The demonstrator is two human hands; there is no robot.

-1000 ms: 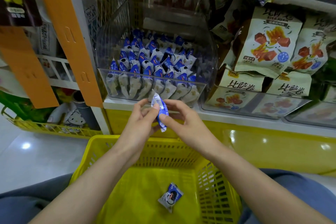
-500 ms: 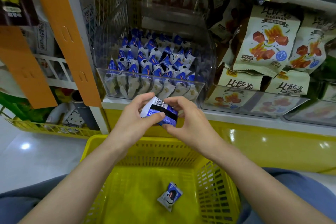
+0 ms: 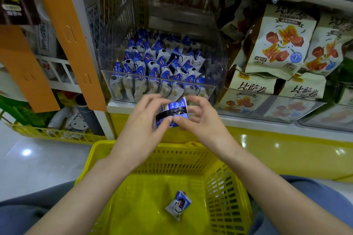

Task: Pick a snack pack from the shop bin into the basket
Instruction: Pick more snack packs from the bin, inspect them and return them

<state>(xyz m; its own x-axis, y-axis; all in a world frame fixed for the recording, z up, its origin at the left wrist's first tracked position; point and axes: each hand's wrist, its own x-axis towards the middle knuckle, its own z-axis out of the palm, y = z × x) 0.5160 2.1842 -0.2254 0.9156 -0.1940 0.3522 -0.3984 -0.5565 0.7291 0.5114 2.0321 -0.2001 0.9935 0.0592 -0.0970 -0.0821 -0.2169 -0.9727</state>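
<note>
Snack pack (image 3: pixel 171 112): held in mid-air in front of the shelf edge, above the far rim of the basket (image 3: pixel 133 146), just below the bin (image 3: pixel 219 57). Back face toward camera. Barcode at its left end, dark band running across the middle. Long axis roughly left to right, right end a little higher. Slightly blurred, so the print is unreadable.

Left hand (image 3: pixel 141 126): pinches the pack's left part, thumb on the lower edge, fingers curled over the top.

Right hand (image 3: pixel 203 121): pinches the right part, thumb on the lower edge touching or just beside the left thumb, fingers curled round the right end.

Basket: yellow, slotted walls, resting on the person's lap between the forearms. A second pack (image 3: pixel 178 204) lies on its floor, right of centre, tilted, blue end pointing up and away.

Bin: clear plastic, on the shelf, packed with rows of blue-and-white packs standing on end.

Right of the bin: cream bags (image 3: pixel 279 40) with red-orange print, stacked in another clear tray.
</note>
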